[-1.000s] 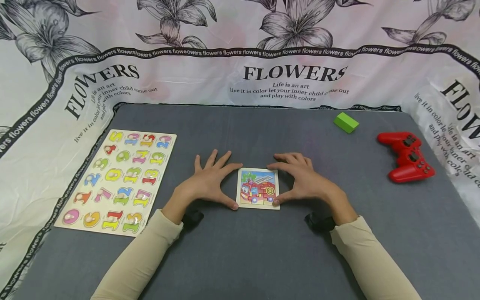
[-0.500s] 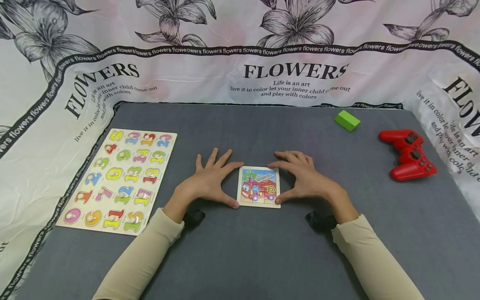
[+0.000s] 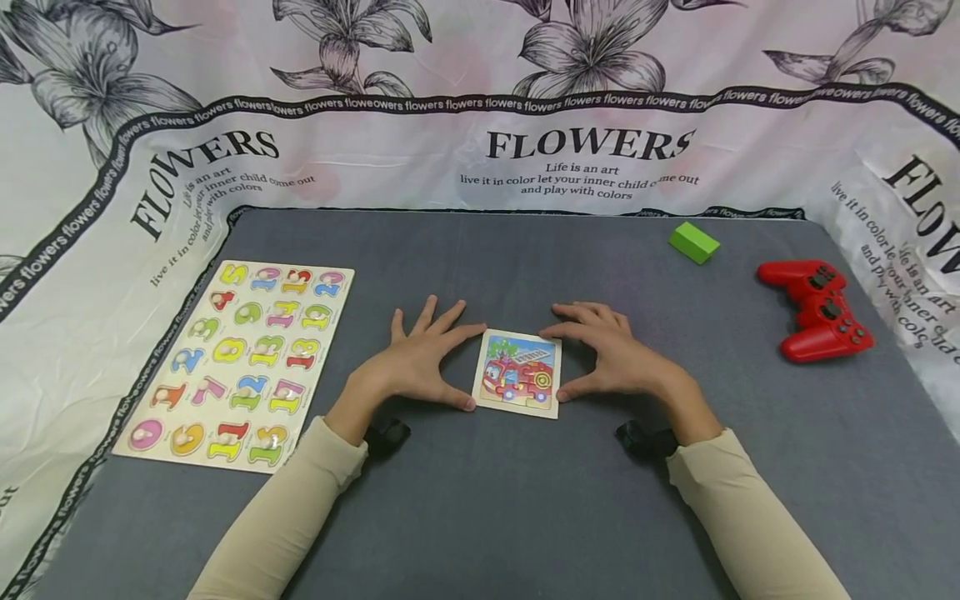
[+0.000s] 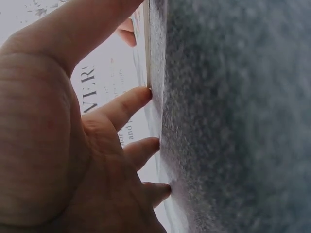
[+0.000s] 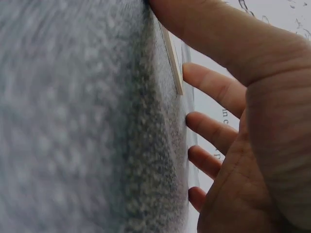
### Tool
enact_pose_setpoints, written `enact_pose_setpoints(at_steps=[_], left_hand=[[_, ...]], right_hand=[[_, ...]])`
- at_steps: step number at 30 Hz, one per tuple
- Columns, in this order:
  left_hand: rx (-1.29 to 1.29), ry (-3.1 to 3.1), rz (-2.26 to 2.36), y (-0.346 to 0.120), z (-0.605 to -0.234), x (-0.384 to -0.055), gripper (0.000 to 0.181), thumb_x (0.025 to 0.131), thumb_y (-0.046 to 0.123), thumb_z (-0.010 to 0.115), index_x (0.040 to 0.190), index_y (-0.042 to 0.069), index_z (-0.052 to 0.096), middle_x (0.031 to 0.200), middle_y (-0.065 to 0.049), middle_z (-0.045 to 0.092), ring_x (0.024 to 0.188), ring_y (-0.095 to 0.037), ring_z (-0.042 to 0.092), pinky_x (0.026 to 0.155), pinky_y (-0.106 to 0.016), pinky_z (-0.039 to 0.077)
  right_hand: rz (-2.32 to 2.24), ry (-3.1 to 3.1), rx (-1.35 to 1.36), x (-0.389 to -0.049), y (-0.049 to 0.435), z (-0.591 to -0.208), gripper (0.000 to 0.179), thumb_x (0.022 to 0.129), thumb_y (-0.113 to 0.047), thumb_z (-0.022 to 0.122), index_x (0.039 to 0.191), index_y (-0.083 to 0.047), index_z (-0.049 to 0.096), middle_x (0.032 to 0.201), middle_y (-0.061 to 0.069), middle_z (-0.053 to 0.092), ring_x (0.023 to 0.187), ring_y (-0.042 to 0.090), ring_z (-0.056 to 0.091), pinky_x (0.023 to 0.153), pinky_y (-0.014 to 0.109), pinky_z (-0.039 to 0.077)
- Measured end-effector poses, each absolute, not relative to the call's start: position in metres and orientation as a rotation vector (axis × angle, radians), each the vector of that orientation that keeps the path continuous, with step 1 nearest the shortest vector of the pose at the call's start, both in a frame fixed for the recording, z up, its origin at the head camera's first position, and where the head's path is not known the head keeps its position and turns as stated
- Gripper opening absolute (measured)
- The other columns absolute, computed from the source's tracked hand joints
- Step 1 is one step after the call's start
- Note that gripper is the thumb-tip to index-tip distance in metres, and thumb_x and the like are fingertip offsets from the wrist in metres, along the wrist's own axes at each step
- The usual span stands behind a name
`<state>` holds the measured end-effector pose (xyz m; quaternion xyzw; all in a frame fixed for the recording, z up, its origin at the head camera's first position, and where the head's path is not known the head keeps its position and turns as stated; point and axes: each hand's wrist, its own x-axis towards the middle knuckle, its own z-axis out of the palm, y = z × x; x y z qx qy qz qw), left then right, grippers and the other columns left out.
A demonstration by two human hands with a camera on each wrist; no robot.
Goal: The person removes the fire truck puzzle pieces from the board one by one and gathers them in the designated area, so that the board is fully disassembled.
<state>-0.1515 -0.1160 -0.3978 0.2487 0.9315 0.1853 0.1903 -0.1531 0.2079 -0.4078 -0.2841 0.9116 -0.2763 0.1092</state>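
A person in beige sleeves frames a small square fire-truck puzzle between two bare hands on a grey worktop. The puzzle lies flat, picture side up, midway between the hands and turned slightly askew. The left hand is spread wide, its thumb at the lower left corner and its index finger at the upper left one. The right hand is also wide, its thumb beside the right edge and its index finger by the top edge near the right corner; whether that hand makes contact is hard to tell. Neither hand encloses the puzzle. Near the left forearm lies a board of colourful numbers. Well apart, beyond the right hand, sit a green block and a red game controller. A cloth printed with flowers borders the worktop.
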Motion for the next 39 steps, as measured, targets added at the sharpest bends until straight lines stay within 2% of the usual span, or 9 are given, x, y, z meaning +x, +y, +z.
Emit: enact_pose_setpoints(at_steps=[13,22,29,34,39], left_hand=[[0.737,2.622,0.625,-0.123,-0.404,-0.158,0.075,0.084,0.047,0.08,0.152,0.039,0.047,0.173,-0.001,0.012,0.159,-0.04,-0.012,0.117,-0.073,-0.014],[0.736,2.62,0.737,-0.124,-0.403,-0.158,0.055,0.092,0.031,0.074,0.144,0.038,0.058,0.172,-0.002,0.02,0.158,-0.043,-0.011,0.117,-0.072,-0.015],[0.738,2.621,0.744,-0.125,-0.401,-0.158,0.054,0.092,0.033,0.074,0.144,0.037,0.058,0.171,-0.002,0.021,0.158,-0.043,-0.011,0.117,-0.072,-0.015],[0.745,2.627,0.735,-0.124,-0.402,-0.157,0.06,0.088,0.039,0.078,0.145,0.037,0.058,0.171,-0.003,0.021,0.158,-0.044,-0.011,0.116,-0.073,-0.015],[0.751,2.629,0.736,-0.124,-0.404,-0.157,0.06,0.089,0.04,0.079,0.145,0.037,0.057,0.172,-0.004,0.021,0.158,-0.045,-0.011,0.116,-0.073,-0.015]], right_hand=[[-0.927,2.709,-0.841,-0.155,0.21,-0.417,0.071,0.071,-0.04,0.094,0.134,-0.024,0.065,0.161,0.013,0.04,0.148,0.037,0.025,0.108,0.06,0.017],[-0.99,2.678,-0.826,-0.157,0.211,-0.413,0.056,0.074,-0.035,0.092,0.123,-0.023,0.069,0.16,0.012,0.042,0.147,0.036,0.025,0.106,0.058,0.017],[-0.978,2.679,-0.813,-0.158,0.209,-0.413,0.054,0.073,-0.038,0.093,0.12,-0.025,0.069,0.161,0.011,0.041,0.147,0.035,0.025,0.107,0.057,0.017],[-0.976,2.693,-0.779,-0.159,0.205,-0.413,0.05,0.076,-0.042,0.089,0.119,-0.027,0.069,0.16,0.01,0.042,0.147,0.034,0.026,0.106,0.057,0.017],[-0.991,2.694,-0.781,-0.16,0.199,-0.413,0.049,0.079,-0.041,0.087,0.121,-0.024,0.068,0.159,0.013,0.042,0.146,0.036,0.027,0.106,0.06,0.017]])
